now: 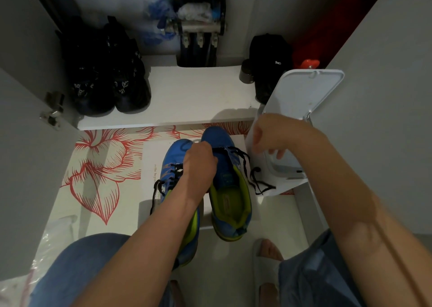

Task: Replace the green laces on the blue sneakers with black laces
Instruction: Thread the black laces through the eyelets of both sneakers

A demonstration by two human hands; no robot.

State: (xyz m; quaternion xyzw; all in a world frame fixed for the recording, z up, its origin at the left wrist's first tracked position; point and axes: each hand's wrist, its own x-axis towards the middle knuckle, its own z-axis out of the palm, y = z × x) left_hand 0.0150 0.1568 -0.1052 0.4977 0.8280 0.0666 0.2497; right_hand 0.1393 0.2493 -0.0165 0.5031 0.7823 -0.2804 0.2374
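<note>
Our left hand [199,164] is gripping the sneaker's [222,139] black laces [243,157]. Our right hand [273,134] is hanging over the bin [304,91], grip unclear.

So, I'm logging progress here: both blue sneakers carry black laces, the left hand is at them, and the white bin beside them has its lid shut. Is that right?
Not quite. The head view shows the lid of the white bin standing open, tipped up behind the right hand. The rest holds: both blue sneakers carry black laces, and the left hand is at them.
</note>
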